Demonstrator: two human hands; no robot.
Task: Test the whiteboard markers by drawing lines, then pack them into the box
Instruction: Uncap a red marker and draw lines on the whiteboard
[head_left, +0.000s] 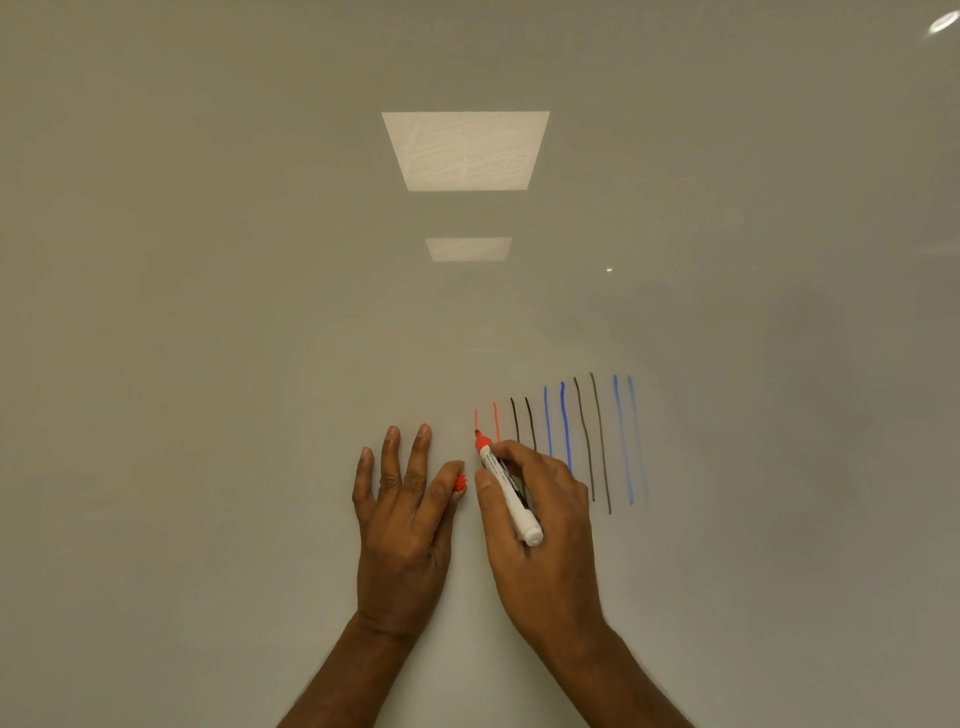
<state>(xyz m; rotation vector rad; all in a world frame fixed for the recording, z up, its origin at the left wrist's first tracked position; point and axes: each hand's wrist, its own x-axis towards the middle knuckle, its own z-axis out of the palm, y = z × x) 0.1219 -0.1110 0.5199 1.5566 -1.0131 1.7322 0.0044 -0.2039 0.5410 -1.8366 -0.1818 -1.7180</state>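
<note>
From my feed, the right hand (540, 519) grips a red whiteboard marker (506, 483), uncapped, thumb on one side of the white barrel & fingers wrapped over the other. The marker's red tip sits at the bottom end of the leftmost red line (476, 418), touching the whiteboard (208, 364) as far as I can tell. The barrel slants back toward the wrist, butt end sticking out over the hand.

The left hand (400, 525) lies just beside it on the board, three fingers straight & spread, w/ the red cap (460, 482) pinched btwn thumb and curled index finger. The hands are close but apart.

Right of the tip I see a 2nd red line (496, 421), then pairs: black lines (530, 423), blue lines (564, 415), longer black lines (600, 441), paler blue lines (623, 441). The right hand covers some lower ends. Two ceiling-light reflections (466, 150) show higher up the board.
</note>
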